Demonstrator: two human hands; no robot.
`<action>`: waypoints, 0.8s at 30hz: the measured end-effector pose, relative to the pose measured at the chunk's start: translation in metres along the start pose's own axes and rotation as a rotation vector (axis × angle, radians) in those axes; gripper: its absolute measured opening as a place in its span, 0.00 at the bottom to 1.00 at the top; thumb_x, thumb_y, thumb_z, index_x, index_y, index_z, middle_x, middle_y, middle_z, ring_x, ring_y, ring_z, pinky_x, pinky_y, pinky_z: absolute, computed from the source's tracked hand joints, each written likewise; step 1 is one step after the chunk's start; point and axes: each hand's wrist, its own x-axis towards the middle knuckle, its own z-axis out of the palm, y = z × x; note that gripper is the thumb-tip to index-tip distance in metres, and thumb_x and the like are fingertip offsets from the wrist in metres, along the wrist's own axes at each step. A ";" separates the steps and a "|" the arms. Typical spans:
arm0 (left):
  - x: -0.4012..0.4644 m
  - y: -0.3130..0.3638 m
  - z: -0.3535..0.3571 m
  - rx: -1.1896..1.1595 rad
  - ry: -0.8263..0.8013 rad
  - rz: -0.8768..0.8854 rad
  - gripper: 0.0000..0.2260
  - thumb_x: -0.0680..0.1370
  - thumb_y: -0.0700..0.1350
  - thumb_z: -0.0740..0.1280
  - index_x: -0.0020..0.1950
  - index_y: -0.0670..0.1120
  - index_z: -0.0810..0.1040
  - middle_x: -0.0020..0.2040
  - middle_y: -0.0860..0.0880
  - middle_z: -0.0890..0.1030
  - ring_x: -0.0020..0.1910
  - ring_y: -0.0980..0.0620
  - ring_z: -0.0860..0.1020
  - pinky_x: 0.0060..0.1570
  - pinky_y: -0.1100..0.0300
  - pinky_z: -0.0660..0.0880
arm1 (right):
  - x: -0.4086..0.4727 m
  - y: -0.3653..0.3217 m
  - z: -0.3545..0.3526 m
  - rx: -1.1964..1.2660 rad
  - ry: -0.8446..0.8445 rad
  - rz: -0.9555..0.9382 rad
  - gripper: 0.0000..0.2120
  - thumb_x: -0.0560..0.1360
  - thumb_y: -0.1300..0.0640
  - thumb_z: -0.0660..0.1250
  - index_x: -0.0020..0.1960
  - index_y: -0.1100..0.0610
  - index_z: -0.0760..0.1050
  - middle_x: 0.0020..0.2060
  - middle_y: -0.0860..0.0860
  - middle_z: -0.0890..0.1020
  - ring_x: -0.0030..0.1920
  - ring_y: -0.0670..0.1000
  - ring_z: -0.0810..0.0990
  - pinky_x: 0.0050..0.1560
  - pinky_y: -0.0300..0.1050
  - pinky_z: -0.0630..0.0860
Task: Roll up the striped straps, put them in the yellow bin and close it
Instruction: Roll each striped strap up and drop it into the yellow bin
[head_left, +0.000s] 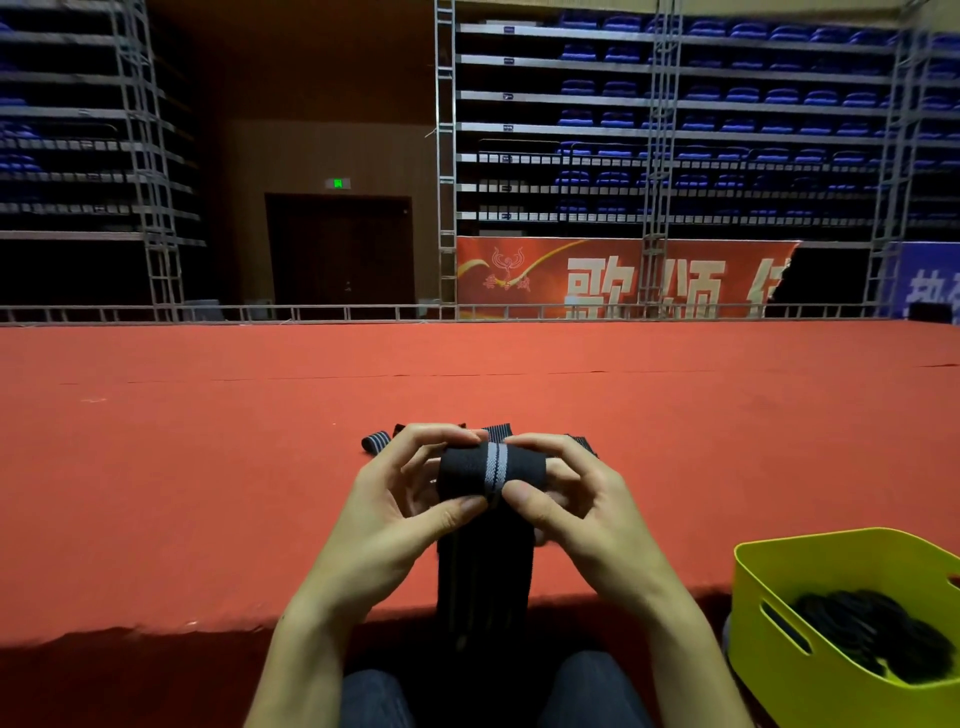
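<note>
Head view: we see both hands raised over the near edge of a red carpet (208, 467). The left hand (395, 514) and the right hand (587, 514) together grasp a black strap (491, 470) with a grey stripe down its middle. Each hand pinches the rolled upper part of the strap, thumb on the near side and fingers curled over the far side. The unrolled tail of the strap hangs straight down between the wrists, past the carpet edge, toward the knees (374, 696).

Behind the hands, more straps (376, 440) lie flat on the carpet; they are partly hidden by the fingers, so we cannot tell their number.

The bin (779, 587) stands at lower right, just beside the right forearm, with its top uncovered. Dark rolled straps (878, 631) lie inside it.

In the background we note a red banner (613, 275), metal trusses, rows of blue seats and a dark door (340, 254).
</note>
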 end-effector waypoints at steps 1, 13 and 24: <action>0.000 0.000 -0.001 -0.003 -0.005 -0.011 0.20 0.76 0.31 0.76 0.67 0.40 0.78 0.70 0.42 0.82 0.70 0.43 0.81 0.71 0.48 0.78 | -0.001 0.000 -0.001 0.026 -0.007 -0.012 0.20 0.77 0.53 0.76 0.68 0.48 0.79 0.55 0.54 0.87 0.49 0.56 0.88 0.48 0.50 0.82; 0.004 0.010 0.009 -0.029 0.074 -0.118 0.18 0.82 0.42 0.72 0.72 0.53 0.79 0.63 0.46 0.86 0.57 0.42 0.87 0.55 0.54 0.83 | -0.001 0.004 -0.001 0.009 0.031 -0.146 0.29 0.70 0.78 0.74 0.63 0.54 0.79 0.67 0.51 0.81 0.61 0.58 0.84 0.61 0.69 0.81; 0.003 0.007 0.005 -0.058 0.090 -0.039 0.22 0.79 0.35 0.73 0.72 0.49 0.77 0.67 0.45 0.84 0.62 0.42 0.85 0.63 0.50 0.82 | 0.001 0.001 -0.001 0.055 0.035 0.011 0.27 0.76 0.52 0.77 0.72 0.42 0.75 0.58 0.55 0.87 0.51 0.57 0.88 0.45 0.51 0.82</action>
